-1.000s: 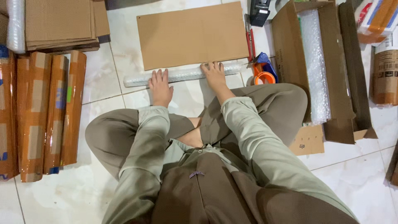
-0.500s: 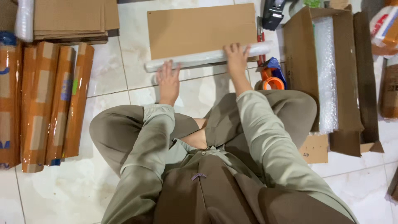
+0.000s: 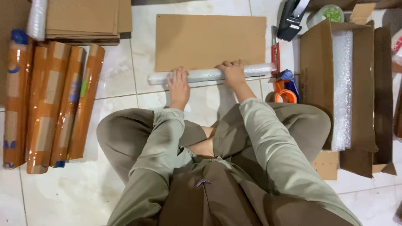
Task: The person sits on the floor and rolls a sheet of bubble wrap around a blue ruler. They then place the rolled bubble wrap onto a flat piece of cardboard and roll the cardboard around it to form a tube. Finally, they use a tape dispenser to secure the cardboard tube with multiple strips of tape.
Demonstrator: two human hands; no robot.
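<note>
Roll [image 3: 209, 74] looks light and squashy; it's pressed flat-palmed by left hand [image 3: 179, 86] and right hand [image 3: 233, 73], best gripped mid-length, gently.

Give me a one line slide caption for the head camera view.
Seated on a tiled floor, left hand and right hand press a bubble-wrap roll against a flat cardboard sheet.

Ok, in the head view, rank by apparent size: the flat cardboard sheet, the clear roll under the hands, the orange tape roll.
1. Flat cardboard sheet, largest.
2. Clear roll under both hands, long but thin.
3. Orange tape roll, smallest; partly hidden by the knee.
</note>
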